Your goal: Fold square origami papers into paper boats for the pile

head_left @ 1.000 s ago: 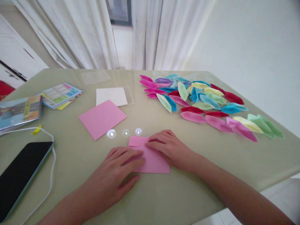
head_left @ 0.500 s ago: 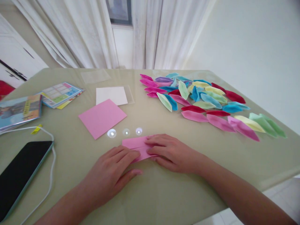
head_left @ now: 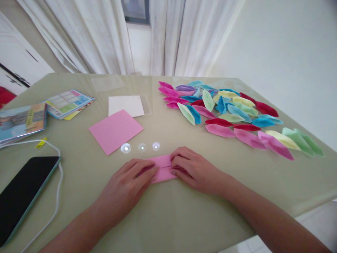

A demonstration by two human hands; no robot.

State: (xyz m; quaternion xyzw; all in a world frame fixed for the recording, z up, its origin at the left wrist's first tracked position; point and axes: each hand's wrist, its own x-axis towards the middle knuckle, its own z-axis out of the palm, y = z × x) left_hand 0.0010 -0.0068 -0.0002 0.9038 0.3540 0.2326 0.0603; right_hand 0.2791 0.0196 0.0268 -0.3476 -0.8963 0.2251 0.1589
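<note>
A strip of folded pink paper (head_left: 163,170) lies on the table in front of me, with a crease or seam running along its middle. My left hand (head_left: 131,179) grips its left end, fingers bent and pressed together, thumb mostly hidden beneath. At the right end, my right hand (head_left: 193,168) holds the paper between curled fingers and thumb. Just beyond the strip, a flat square sheet of pink paper (head_left: 116,131) partly overlaps a white sheet (head_left: 126,105). Folded paper boat-like pieces (head_left: 249,138) in many colours spread over the right side of the table.
On the left rest a black-screened phone (head_left: 26,196), a white cable (head_left: 59,189) with a yellow tag (head_left: 41,143), a picture booklet (head_left: 22,123) and printed cards (head_left: 70,102). A clear plastic sleeve (head_left: 107,83) lies at the back. Light reflections show on the tabletop (head_left: 168,218).
My right hand has shifted slightly right, to the strip's right end. My left hand has closed over the left end, its thumb drawn in. The view has moved slightly.
</note>
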